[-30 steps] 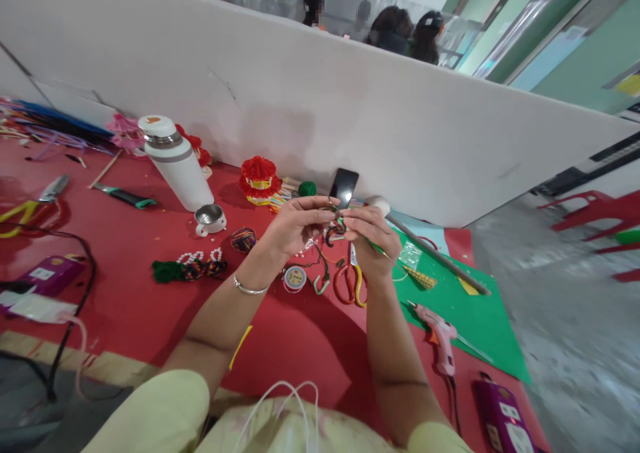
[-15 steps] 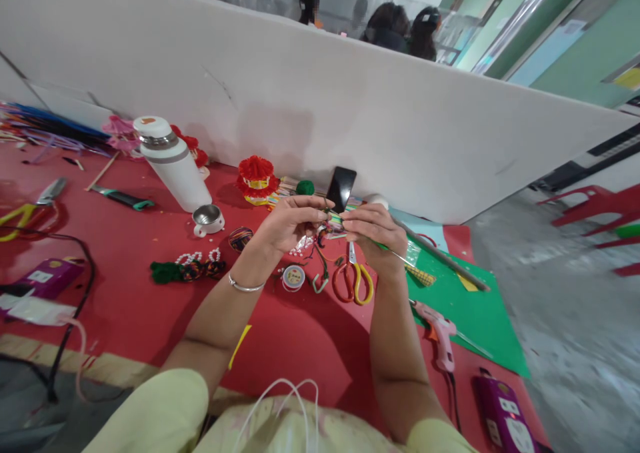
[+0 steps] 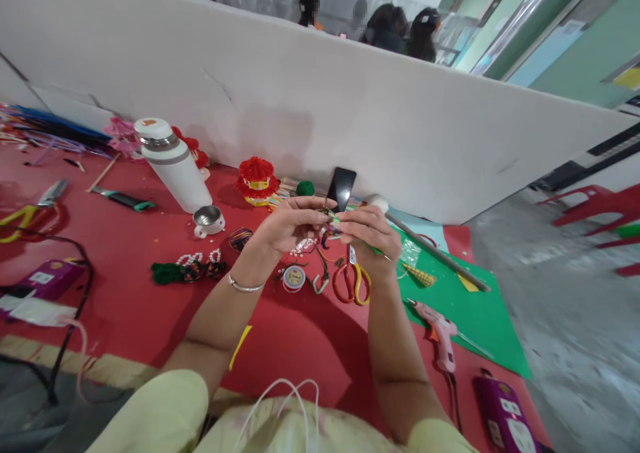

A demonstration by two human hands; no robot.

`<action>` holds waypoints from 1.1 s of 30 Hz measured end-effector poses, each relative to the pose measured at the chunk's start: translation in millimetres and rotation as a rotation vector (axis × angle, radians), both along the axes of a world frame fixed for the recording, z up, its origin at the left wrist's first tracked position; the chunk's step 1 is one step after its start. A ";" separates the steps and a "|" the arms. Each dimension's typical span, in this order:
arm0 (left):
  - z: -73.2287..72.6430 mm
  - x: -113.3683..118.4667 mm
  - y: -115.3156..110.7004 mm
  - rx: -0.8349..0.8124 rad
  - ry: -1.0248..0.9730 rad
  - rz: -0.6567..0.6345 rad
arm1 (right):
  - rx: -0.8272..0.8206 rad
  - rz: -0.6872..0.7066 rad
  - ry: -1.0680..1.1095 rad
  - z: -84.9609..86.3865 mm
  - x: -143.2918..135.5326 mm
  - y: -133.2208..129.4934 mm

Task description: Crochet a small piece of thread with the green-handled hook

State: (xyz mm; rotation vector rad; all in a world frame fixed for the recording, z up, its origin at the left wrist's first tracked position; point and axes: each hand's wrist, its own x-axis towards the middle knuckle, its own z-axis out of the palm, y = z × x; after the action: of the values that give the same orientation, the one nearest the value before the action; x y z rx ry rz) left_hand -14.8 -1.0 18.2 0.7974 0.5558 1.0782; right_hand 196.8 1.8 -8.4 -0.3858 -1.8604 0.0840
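In the middle of the head view my two hands work close together above the red table. My left hand [image 3: 296, 223] is closed, pinching a small dark green yarn piece [image 3: 326, 211] at its fingertips. My right hand [image 3: 371, 233] is wrapped round a thin crochet hook [image 3: 381, 253] with a green grip; its metal end pokes out past the palm. The hook's tip is at the yarn, where fingers partly hide it. Below the hands lie scissors [image 3: 358, 283] with red and yellow handles, a small clear spool [image 3: 293, 278] and scraps of yarn.
A white thermos [image 3: 173, 166], its cup [image 3: 208, 221] and a red pompom craft [image 3: 257, 181] stand left. A phone [image 3: 342, 187] leans on the white partition [image 3: 300, 93]. A pink glue gun [image 3: 440, 329] lies right, near a purple power strip [image 3: 506, 409].
My right hand has shifted slightly left, and the hook has turned so that less of its metal end shows past the palm. My left hand stays almost in place.
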 end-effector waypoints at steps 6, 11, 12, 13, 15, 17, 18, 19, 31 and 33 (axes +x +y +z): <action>-3.4 9.9 3.1 -0.139 -0.194 -0.157 | -0.115 0.053 0.188 -9.8 -14.7 1.2; -3.0 7.8 1.5 -0.077 -0.207 -0.065 | -0.271 0.113 0.358 -12.8 -25.6 -3.1; -3.1 7.3 1.1 -0.052 -0.203 -0.039 | -0.298 0.103 0.381 -13.6 -27.0 -3.8; -3.3 7.0 0.9 -0.027 -0.194 -0.016 | -0.322 0.093 0.401 -14.2 -27.9 -4.4; -4.0 7.0 0.6 0.013 -0.170 0.020 | -0.352 0.086 0.431 -14.4 -29.0 -5.5; -4.4 7.6 0.3 0.041 -0.145 0.042 | -0.370 0.104 0.434 -13.2 -29.3 -6.7; -4.5 7.9 0.1 0.056 -0.133 0.051 | -0.375 0.119 0.430 -12.4 -29.5 -7.3; -4.4 8.1 -0.2 0.073 -0.122 0.060 | -0.383 0.134 0.424 -11.7 -29.7 -7.8; -8.3 3.2 1.1 0.225 -0.071 0.064 | -0.965 0.430 0.746 -12.8 -38.2 -12.6; -8.2 3.0 1.4 0.243 -0.060 0.032 | -1.031 0.499 0.779 -10.0 -37.8 -12.7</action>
State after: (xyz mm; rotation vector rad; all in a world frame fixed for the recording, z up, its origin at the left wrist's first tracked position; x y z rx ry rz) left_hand -11.8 0.4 10.0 0.9666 0.3925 1.2099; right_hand 159.0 -10.8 -18.4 -0.4714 -0.9673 1.3630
